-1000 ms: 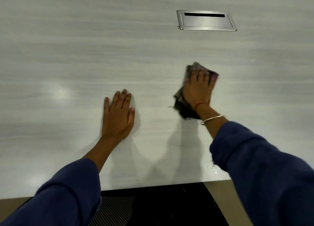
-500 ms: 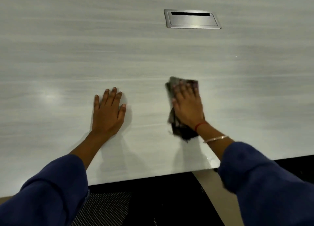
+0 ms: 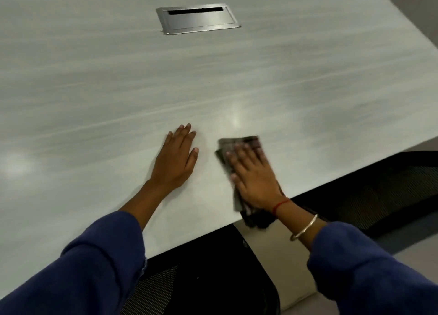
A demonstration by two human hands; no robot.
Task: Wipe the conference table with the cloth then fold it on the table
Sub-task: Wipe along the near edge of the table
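1. The left hand point(image 3: 175, 163) lies palm down on the conference table point(image 3: 94, 89), near its front edge. Its fingers are straight and held close together, the thumb a little apart. It holds nothing, and I take it for a brace.
2. Farther back on the table, a metal cable hatch point(image 3: 198, 18) sits flush in the top, well apart from both hands.
3. The cloth point(image 3: 239, 144), dark and bunched, lies just right of the left hand without touching it. Its far end shows beyond the fingertips, and its near end hangs over the table's front edge.
4. The right hand point(image 3: 254, 179) presses flat on the cloth, fingers straight and slightly spread. It is not pinching the cloth.
5. A black mesh chair point(image 3: 379, 184) stands past the edge at the right.
6. By my reckoning the wiping step is in hand and folding is not begun. The next stroke calls for pushing the cloth away from the edge, so that the hanging end does not slip off.
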